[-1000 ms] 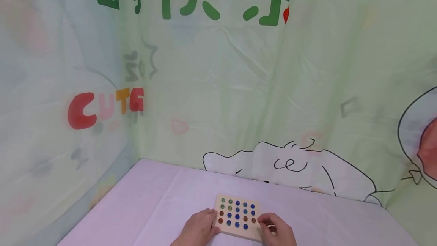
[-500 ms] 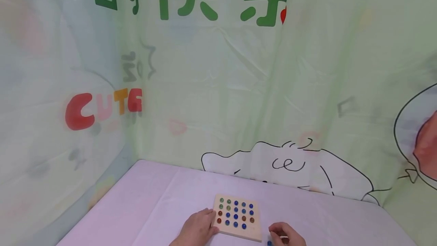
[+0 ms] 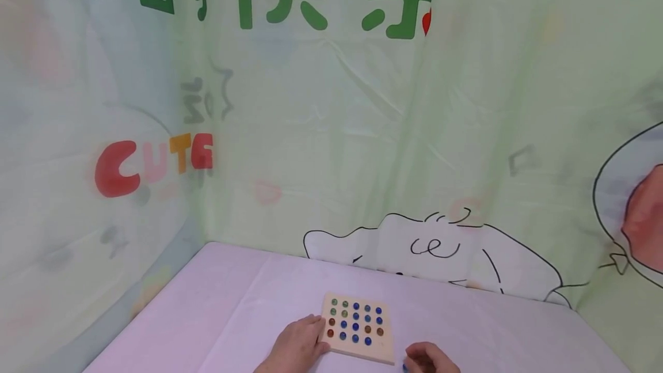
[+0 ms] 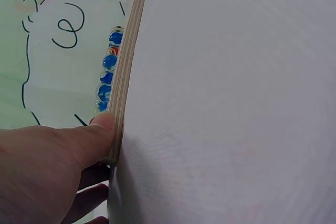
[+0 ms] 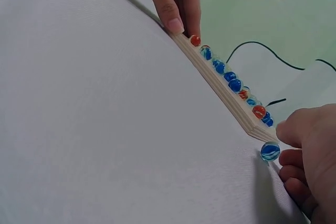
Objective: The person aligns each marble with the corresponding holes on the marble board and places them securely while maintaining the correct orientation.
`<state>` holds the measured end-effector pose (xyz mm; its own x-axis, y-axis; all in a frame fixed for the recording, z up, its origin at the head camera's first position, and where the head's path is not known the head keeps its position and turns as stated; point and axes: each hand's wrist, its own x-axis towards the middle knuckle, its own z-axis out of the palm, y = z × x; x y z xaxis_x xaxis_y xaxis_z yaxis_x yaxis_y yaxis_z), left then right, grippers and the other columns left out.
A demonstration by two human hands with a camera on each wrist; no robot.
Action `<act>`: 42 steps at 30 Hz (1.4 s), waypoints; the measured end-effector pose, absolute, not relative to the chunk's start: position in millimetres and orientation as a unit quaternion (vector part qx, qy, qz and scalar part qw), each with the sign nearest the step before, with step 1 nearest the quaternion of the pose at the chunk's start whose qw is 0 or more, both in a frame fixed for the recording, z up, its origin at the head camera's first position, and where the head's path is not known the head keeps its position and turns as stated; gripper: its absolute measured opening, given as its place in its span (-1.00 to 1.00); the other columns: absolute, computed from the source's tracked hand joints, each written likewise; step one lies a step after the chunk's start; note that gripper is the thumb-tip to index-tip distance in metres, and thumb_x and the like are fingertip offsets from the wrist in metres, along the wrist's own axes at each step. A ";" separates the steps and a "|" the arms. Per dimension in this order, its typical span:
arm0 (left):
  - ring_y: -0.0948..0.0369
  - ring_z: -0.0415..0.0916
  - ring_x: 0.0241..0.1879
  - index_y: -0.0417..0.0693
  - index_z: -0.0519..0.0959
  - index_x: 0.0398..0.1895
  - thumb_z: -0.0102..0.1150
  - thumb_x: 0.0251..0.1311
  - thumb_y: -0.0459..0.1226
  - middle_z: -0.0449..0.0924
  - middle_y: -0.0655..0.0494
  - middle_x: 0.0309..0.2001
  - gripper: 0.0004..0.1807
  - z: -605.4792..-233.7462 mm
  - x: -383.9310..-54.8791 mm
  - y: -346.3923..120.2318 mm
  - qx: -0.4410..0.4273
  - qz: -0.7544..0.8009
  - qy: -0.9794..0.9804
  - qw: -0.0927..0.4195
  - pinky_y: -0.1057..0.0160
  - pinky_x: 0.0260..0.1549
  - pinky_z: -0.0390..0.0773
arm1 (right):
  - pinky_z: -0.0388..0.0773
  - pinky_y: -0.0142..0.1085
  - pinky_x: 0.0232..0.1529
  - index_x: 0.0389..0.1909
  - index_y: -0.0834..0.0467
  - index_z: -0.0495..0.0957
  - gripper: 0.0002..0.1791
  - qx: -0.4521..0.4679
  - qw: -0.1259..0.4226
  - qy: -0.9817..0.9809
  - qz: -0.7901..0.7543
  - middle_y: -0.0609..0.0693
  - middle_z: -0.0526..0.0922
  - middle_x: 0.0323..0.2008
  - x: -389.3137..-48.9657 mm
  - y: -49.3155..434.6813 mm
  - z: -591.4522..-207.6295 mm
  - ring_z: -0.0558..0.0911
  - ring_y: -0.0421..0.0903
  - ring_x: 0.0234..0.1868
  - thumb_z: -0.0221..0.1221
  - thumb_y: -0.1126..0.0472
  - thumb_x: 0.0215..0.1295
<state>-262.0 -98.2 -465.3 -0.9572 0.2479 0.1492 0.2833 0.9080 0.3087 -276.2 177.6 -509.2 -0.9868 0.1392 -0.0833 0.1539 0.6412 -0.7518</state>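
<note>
A pale wooden board (image 3: 380,350) studded with rows of glass marbles lies on the table. Green marbles fill its far left corner, blue ones most of the middle and right, and red-brown ones sit nearer. At its left side, my left hand (image 3: 297,341) holds the edge, thumb (image 4: 103,121) at the top near the marbles. My right hand (image 3: 432,357) is low beside the board's near right corner, thumb and fingers loosely bent. A loose blue swirled marble (image 5: 270,151) sits right at its fingertips, just off the board's corner.
White cloth covers the table (image 3: 254,304). Behind it hangs a pale green curtain (image 3: 311,131) printed with large green characters and a line-drawn figure. Another curtain (image 3: 77,235) with coloured letters closes off the left side.
My right hand has come away from the marbles at the board's right side and moved down and right, to the loose blue marble. The left hand keeps its hold on the board.
</note>
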 end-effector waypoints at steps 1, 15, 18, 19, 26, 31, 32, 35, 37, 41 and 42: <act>0.09 0.57 0.18 -0.13 0.56 0.18 0.31 0.18 0.01 0.64 0.01 0.13 -0.42 -465.1 -261.9 -98.4 -0.137 -0.164 -0.976 0.053 0.09 0.13 0.62 | 0.57 -0.31 -0.36 -0.09 0.24 0.55 -0.77 0.079 0.015 0.906 -0.415 -0.02 0.63 -0.34 -276.2 177.5 -509.8 0.53 -0.14 -0.37 0.26 0.25 0.28; 0.12 0.58 0.18 -0.12 0.56 0.18 0.31 0.17 0.02 0.65 0.03 0.11 -0.42 -466.4 -263.6 -97.1 -0.134 -0.152 -0.978 0.046 0.10 0.13 0.62 | 0.57 -0.30 -0.34 -0.15 0.23 0.56 -0.81 0.028 0.017 0.914 -0.404 -0.07 0.63 -0.35 -271.3 180.5 -506.3 0.54 -0.16 -0.36 0.30 0.32 0.24; 0.12 0.58 0.18 -0.13 0.56 0.19 0.31 0.18 0.01 0.65 0.03 0.12 -0.41 -466.1 -263.7 -97.4 -0.133 -0.154 -0.978 0.046 0.11 0.13 0.62 | 0.55 -0.31 -0.33 -0.15 0.23 0.57 -0.82 0.019 0.016 0.916 -0.401 -0.08 0.62 -0.35 -271.1 181.7 -505.8 0.54 -0.16 -0.36 0.29 0.33 0.24; 0.12 0.58 0.18 -0.13 0.56 0.19 0.32 0.18 0.01 0.65 0.03 0.12 -0.41 -466.2 -263.7 -97.5 -0.133 -0.154 -0.978 0.047 0.11 0.13 0.62 | 0.55 -0.31 -0.33 -0.15 0.23 0.57 -0.82 0.016 0.015 0.916 -0.400 -0.08 0.62 -0.35 -271.3 182.2 -506.2 0.54 -0.17 -0.36 0.29 0.33 0.25; 0.12 0.58 0.18 -0.13 0.56 0.19 0.32 0.18 0.01 0.65 0.03 0.12 -0.41 -467.3 -263.8 -97.7 -0.135 -0.155 -0.978 0.049 0.11 0.13 0.62 | 0.54 -0.32 -0.34 -0.13 0.21 0.56 -0.83 0.024 0.015 0.918 -0.397 -0.09 0.62 -0.35 -273.1 182.7 -508.2 0.53 -0.16 -0.36 0.27 0.32 0.27; 0.11 0.57 0.19 -0.14 0.55 0.20 0.30 0.19 0.01 0.64 0.02 0.14 -0.41 -466.7 -263.0 -98.4 -0.137 -0.158 -0.977 0.049 0.10 0.14 0.62 | 0.54 -0.32 -0.34 -0.13 0.21 0.56 -0.83 0.032 0.014 0.917 -0.398 -0.07 0.62 -0.33 -272.0 180.7 -505.1 0.52 -0.16 -0.37 0.25 0.33 0.28; 0.11 0.57 0.19 -0.14 0.55 0.20 0.30 0.19 0.01 0.64 0.02 0.14 -0.41 -466.6 -263.1 -98.5 -0.137 -0.160 -0.976 0.049 0.10 0.14 0.62 | 0.54 -0.32 -0.35 -0.13 0.22 0.56 -0.83 0.034 0.013 0.917 -0.397 -0.07 0.62 -0.33 -271.7 180.1 -504.0 0.53 -0.16 -0.37 0.25 0.33 0.28; 0.12 0.58 0.18 -0.13 0.56 0.19 0.31 0.18 0.01 0.64 0.03 0.13 -0.42 -467.3 -263.3 -98.1 -0.136 -0.162 -0.976 0.047 0.11 0.12 0.63 | 0.56 -0.31 -0.35 -0.13 0.22 0.55 -0.83 0.037 0.012 0.916 -0.399 -0.05 0.63 -0.33 -270.8 178.5 -500.7 0.53 -0.15 -0.36 0.25 0.35 0.28; 0.11 0.58 0.17 -0.14 0.56 0.18 0.32 0.17 0.00 0.64 0.02 0.13 -0.41 -467.6 -263.7 -97.8 -0.134 -0.166 -0.976 0.046 0.11 0.12 0.63 | 0.58 -0.30 -0.34 -0.13 0.22 0.55 -0.83 0.039 0.011 0.916 -0.399 -0.05 0.63 -0.32 -270.4 177.4 -499.1 0.54 -0.15 -0.36 0.24 0.35 0.28; 0.11 0.59 0.16 -0.14 0.57 0.18 0.33 0.17 0.00 0.65 0.02 0.13 -0.42 -467.8 -264.5 -97.5 -0.132 -0.169 -0.976 0.044 0.10 0.12 0.63 | 0.60 -0.28 -0.31 -0.12 0.21 0.55 -0.83 0.040 0.008 0.916 -0.400 -0.05 0.63 -0.29 -270.9 175.2 -496.9 0.54 -0.15 -0.33 0.24 0.35 0.29; 0.11 0.58 0.16 -0.15 0.57 0.18 0.33 0.17 0.00 0.64 0.02 0.13 -0.42 -467.6 -264.9 -97.5 -0.132 -0.170 -0.976 0.043 0.10 0.12 0.62 | 0.60 -0.27 -0.30 -0.11 0.20 0.55 -0.82 0.040 0.007 0.915 -0.401 -0.05 0.63 -0.29 -270.9 174.2 -496.3 0.54 -0.15 -0.33 0.24 0.35 0.29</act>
